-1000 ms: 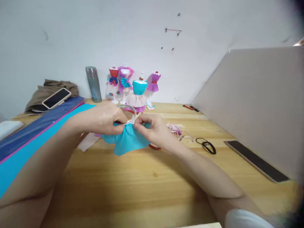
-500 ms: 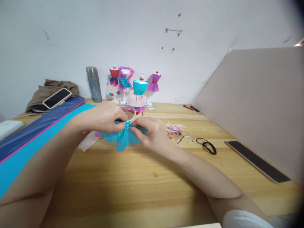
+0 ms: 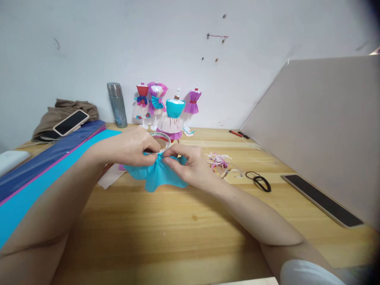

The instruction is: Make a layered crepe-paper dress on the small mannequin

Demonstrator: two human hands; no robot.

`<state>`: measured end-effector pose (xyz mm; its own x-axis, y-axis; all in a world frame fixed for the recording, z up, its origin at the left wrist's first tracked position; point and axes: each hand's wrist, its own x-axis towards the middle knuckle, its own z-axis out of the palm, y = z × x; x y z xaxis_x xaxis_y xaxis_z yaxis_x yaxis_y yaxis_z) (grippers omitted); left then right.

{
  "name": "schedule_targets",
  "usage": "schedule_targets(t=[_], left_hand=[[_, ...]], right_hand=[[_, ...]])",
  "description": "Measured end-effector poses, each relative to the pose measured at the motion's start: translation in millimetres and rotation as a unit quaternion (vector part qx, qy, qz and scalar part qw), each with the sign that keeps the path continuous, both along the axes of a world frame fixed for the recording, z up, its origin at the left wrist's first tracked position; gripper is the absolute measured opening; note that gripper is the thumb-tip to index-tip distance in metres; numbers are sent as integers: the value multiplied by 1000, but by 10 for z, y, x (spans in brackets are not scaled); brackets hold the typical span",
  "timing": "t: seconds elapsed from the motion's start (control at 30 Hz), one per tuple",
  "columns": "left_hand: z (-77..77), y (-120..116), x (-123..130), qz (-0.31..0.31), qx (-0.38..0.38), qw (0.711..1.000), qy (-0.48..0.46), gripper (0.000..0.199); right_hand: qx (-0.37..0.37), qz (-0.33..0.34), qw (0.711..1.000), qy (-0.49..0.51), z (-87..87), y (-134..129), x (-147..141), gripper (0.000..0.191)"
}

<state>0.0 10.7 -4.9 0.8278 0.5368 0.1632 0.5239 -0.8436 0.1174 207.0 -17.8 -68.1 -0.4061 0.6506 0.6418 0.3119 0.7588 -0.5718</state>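
Between my two hands hangs a piece of turquoise crepe paper (image 3: 162,176), gathered in pleats along its top edge and flaring out below. My left hand (image 3: 133,146) pinches the gathered edge from the left with thumb and bent fingers. From the right, my right hand (image 3: 188,162) grips the same edge between thumb and forefinger, close to the left fingertips. Just behind the pinched edge is a roll of tape (image 3: 168,138), partly hidden by my left hand. Pale and purple paper pieces (image 3: 109,178) lie beneath the left wrist.
Several small dress forms in paper dresses (image 3: 175,109) stand by the wall beside a thermos (image 3: 117,105). Coloured sheets (image 3: 68,148), a phone (image 3: 71,122) and brown cloth (image 3: 65,107) lie left. Rightward are paper scraps (image 3: 219,161), black bands (image 3: 261,183) and a long dark panel (image 3: 322,200).
The lower right part of the turquoise paper spreads wider and shows more below my right hand. Both hands stay nearly in place, still pinching the edge.
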Motion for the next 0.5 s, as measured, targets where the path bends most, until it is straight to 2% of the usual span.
schedule_targets(t=[0.23, 0.5], left_hand=[[-13, 12, -18, -23, 4, 1000, -17, 23], [-3, -5, 2, -16, -5, 1000, -2, 24]], right_hand=[[-20, -40, 999, 15, -9, 29, -14, 10], [-46, -40, 998, 30, -8, 52, -15, 15]])
